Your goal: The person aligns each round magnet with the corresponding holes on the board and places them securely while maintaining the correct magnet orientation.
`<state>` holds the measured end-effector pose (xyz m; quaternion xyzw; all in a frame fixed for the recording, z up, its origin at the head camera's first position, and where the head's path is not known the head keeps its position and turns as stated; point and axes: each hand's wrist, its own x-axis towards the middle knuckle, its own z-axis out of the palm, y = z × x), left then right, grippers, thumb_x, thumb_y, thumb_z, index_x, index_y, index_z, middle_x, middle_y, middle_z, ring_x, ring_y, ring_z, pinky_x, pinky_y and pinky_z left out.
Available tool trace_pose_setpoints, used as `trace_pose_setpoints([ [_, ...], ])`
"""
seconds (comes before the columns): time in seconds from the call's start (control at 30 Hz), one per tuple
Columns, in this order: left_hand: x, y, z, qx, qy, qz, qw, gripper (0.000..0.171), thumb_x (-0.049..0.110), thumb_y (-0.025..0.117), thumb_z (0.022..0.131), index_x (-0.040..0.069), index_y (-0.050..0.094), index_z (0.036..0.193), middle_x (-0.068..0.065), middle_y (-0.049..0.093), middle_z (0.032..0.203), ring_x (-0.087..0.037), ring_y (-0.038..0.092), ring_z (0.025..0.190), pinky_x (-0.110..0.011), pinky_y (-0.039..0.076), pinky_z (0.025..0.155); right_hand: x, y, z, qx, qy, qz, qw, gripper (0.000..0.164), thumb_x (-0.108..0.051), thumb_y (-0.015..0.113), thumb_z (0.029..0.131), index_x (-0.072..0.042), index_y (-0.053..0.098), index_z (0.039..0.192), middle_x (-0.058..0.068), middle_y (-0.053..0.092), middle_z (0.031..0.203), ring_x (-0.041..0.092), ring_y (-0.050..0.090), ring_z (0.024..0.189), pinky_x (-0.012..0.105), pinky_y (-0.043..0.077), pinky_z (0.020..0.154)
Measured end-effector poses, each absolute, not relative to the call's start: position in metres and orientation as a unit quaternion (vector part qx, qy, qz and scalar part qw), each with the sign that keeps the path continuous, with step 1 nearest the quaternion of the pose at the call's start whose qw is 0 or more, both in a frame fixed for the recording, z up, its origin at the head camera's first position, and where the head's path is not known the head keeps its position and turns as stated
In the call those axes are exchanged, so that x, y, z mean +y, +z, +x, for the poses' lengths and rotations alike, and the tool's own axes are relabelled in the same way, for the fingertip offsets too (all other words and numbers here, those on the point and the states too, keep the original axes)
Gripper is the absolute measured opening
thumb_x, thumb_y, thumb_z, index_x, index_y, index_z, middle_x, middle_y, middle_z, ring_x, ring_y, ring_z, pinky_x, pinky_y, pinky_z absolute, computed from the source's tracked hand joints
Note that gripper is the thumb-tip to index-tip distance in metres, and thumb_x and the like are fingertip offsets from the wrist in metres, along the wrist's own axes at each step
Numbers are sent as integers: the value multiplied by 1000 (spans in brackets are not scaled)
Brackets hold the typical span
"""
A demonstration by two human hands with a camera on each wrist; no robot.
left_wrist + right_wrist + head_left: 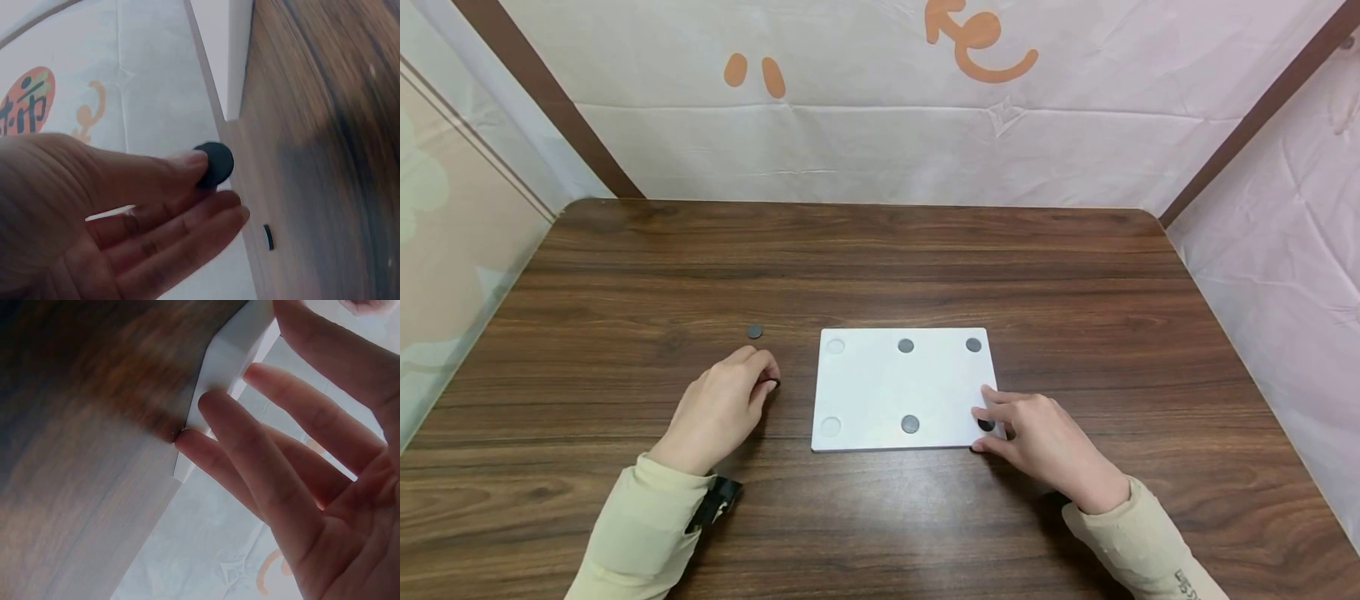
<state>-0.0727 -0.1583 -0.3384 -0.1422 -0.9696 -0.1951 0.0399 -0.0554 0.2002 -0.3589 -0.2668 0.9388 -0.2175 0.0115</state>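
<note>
My left hand [718, 408] pinches a small black disc [217, 164] between thumb and fingers, just left of the board and above the table. A white rectangular board [865, 387] with round recesses lies in the middle. Dark discs fill the recesses in its middle and right columns; the two recesses on the left, such as the back left recess [835, 346], hold none. At the board's front right corner, my right hand [1052, 437] rests with spread fingers on the edge, around a black disc [986, 424] that they partly hide. Another dark disc [755, 332] lies beyond my left hand.
The brown wood-grain table [880, 267] extends around the board on all sides. A pale fabric wall [865, 158] with orange drawings stands behind its far edge, and more fabric hangs at both sides.
</note>
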Motion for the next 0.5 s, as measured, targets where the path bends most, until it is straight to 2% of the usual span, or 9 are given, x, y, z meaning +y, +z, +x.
trace_pose_setpoints([
  [0.5, -138, -341, -65, -949, -229, -216, 34, 15, -4, 66, 85, 11, 65, 87, 3, 61, 84, -11, 58, 71, -33, 49, 62, 201, -360, -56, 939, -218, -265, 14, 33, -20, 82, 75, -6, 75, 104, 24, 65, 118, -7, 41, 54, 16, 38, 51],
])
